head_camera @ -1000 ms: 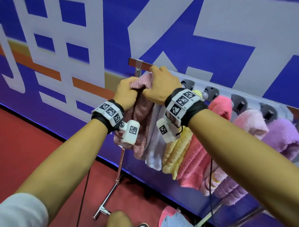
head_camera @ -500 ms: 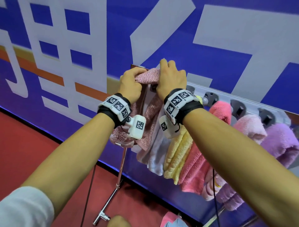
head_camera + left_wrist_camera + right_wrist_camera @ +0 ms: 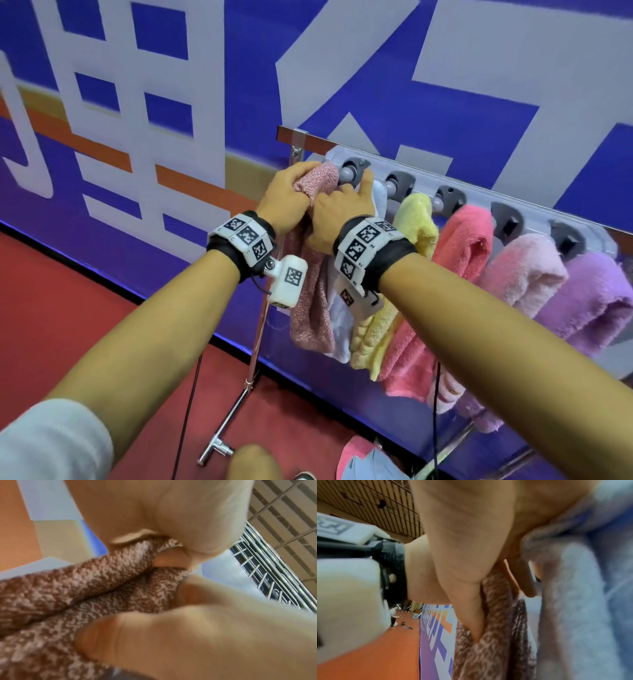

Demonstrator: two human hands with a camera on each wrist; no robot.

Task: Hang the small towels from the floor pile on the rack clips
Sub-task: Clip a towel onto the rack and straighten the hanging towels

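Head view shows both hands at frame centre, left hand [image 3: 286,195] and right hand [image 3: 337,214] each curled tight around the dusty-pink towel [image 3: 313,274], bunching its top corner against the leftmost clip [image 3: 352,169], apparently to wedge it in.

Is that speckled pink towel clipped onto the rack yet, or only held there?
Cannot tell. The left hand grips the speckled pink towel bunched beside the end clip, and the right hand covers the spot.

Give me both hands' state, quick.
Left hand: grips the mottled pink towel near the end clip.
Right hand: pinches the same towel.
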